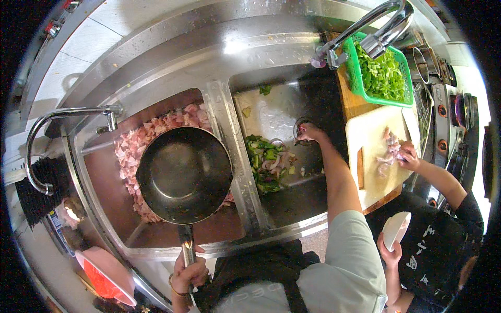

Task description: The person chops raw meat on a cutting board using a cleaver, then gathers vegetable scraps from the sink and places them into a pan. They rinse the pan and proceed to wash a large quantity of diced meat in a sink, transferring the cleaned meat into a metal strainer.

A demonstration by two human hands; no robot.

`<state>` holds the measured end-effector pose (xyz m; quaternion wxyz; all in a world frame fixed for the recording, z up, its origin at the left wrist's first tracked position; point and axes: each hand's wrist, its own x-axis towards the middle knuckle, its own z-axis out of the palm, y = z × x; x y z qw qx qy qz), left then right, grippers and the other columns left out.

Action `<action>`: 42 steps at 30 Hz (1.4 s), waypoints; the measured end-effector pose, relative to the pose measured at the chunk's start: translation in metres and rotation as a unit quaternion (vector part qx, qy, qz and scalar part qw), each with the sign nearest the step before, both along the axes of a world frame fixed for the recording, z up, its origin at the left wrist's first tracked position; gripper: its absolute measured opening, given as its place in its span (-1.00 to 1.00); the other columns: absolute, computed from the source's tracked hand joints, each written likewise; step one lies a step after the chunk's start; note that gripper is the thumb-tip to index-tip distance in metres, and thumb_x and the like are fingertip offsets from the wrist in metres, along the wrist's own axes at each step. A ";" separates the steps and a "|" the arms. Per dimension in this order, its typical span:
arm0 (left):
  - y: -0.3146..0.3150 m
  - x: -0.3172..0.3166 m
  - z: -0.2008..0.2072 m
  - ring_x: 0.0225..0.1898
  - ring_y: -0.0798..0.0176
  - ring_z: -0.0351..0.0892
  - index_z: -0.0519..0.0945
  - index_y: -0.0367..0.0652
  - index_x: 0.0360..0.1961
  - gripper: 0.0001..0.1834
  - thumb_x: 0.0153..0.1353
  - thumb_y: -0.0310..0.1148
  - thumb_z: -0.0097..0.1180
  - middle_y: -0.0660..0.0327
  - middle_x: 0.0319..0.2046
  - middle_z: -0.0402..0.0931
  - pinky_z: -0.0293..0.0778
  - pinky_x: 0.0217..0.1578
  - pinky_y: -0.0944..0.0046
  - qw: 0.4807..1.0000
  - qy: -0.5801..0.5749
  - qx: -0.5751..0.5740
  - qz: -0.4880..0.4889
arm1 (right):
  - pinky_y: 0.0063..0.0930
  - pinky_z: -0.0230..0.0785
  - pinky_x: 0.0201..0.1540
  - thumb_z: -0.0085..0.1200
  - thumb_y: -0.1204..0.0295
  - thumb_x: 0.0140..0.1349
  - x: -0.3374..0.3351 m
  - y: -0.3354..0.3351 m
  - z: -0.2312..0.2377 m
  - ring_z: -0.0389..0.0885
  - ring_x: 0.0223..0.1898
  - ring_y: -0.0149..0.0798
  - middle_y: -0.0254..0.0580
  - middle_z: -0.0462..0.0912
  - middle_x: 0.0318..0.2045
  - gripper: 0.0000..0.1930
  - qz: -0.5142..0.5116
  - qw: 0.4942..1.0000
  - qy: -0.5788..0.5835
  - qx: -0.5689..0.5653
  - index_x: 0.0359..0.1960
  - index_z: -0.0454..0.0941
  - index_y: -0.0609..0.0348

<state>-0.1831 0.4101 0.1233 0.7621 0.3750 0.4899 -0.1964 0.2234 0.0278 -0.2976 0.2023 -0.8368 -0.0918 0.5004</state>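
My left hand (189, 270) is wrapped round the handle of a dark frying pan (185, 175), which I hold level over the left sink basin (104, 198). Below the pan, many pieces of raw pink meat (136, 156) lie in that basin. My right hand (310, 132) reaches down into the right basin (284, 208), its fingers drawn together at the round drain (301, 127). What they grip, if anything, is too small to make out. Beside that hand, a heap of cut green peppers and onion (269, 161) lies on the basin floor.
At right, a co-worker's hand (408, 156) touches onion pieces on a white cutting board (368, 141); their other hand (390, 254) holds a white bowl (396, 229). A green basket (355, 73) of chopped greens stands beyond. Faucets (73, 113) overhang both basins. A pink bowl (112, 268) sits lower left.
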 end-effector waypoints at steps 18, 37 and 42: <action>0.005 0.035 0.012 -0.75 0.54 0.04 0.28 -0.22 0.14 -0.60 0.28 -0.48 -0.02 0.39 -0.67 0.12 -0.02 -0.76 0.45 0.985 -0.087 -0.126 -0.080 | -0.25 0.46 0.01 0.24 0.47 0.15 -0.143 0.240 0.370 0.59 -0.06 -0.07 -0.09 0.59 -0.05 -0.77 0.152 0.830 -0.363 0.396 -0.14 0.59 0.16; 0.021 0.022 0.004 -0.73 0.52 0.05 0.28 -0.23 0.16 -0.56 0.28 -0.44 0.02 0.36 -0.64 0.12 -0.05 -0.74 0.44 0.992 -0.042 -0.073 -0.090 | -0.06 0.42 -0.04 0.15 0.45 0.13 -0.124 0.156 0.034 0.52 -0.12 0.11 0.02 0.56 -0.16 -0.75 -0.052 0.904 -0.387 0.174 -0.16 0.54 0.28; 0.024 0.023 -0.001 -0.73 0.52 0.06 0.28 -0.23 0.16 -0.58 0.28 -0.46 0.00 0.37 -0.64 0.13 -0.05 -0.74 0.45 0.989 -0.064 -0.092 -0.095 | -0.13 0.44 0.03 0.07 0.48 0.17 -0.080 0.067 0.001 0.50 0.07 0.04 0.03 0.47 0.09 -0.66 -0.172 0.921 -0.293 -0.189 0.00 0.49 0.29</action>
